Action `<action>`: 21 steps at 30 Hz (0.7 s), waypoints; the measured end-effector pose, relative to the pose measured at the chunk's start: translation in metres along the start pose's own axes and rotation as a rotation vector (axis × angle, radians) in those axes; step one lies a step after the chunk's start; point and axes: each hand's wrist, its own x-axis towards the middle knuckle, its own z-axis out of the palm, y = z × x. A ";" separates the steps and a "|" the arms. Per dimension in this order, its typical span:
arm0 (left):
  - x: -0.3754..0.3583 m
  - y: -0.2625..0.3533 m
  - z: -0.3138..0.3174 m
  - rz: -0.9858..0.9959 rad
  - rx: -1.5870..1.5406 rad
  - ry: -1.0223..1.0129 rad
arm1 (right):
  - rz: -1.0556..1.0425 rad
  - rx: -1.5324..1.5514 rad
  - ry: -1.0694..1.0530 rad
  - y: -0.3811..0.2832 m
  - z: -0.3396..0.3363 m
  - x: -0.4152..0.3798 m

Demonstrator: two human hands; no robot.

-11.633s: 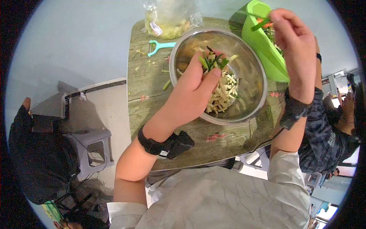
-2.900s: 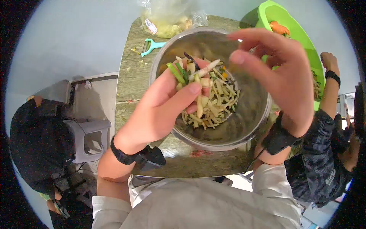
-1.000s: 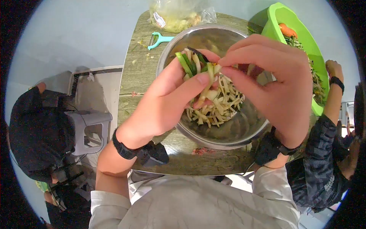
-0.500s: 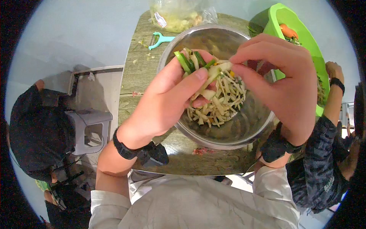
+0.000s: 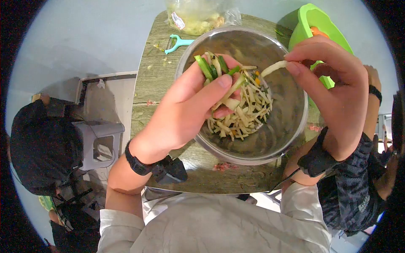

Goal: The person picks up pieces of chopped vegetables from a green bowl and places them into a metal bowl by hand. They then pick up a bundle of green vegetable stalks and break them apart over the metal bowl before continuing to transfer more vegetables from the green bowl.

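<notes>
My left hand [image 5: 181, 109] is closed around a bunch of cut green and white vegetable pieces [image 5: 213, 67], held over a large steel bowl [image 5: 295, 126]. The thumb presses on the pieces from above. Between the thumb and fingertips of my right hand [image 5: 329, 80] is one pale vegetable strip [image 5: 273, 67], apart from the bunch and over the bowl's right side. Inside the bowl lies a heap of pale vegetable strips [image 5: 247, 114] with dark green bits and a few orange ones. My left hand partly hides the heap.
A turquoise peeler [image 5: 179, 43] lies on the wooden table [image 5: 168, 105]. Behind the bowl rests a clear plastic bag [image 5: 198, 19] of pale green contents. At right stands a green basin [image 5: 303, 25] with something orange in it, beside another person's arm [image 5: 373, 88]. A grey stool [image 5: 99, 143] stands at left.
My right hand has moved right, drawing the pale strip away from the bunch. My left hand has stayed nearly still.
</notes>
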 end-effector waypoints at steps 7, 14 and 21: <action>0.003 -0.001 -0.007 0.011 0.014 -0.081 | -0.134 -0.021 -0.113 0.002 0.021 0.010; 0.001 -0.002 -0.004 0.025 0.033 -0.036 | -0.285 0.005 -0.144 -0.002 0.035 0.011; 0.001 0.000 -0.005 0.008 0.028 -0.065 | -0.341 -0.076 -0.116 0.002 0.030 0.012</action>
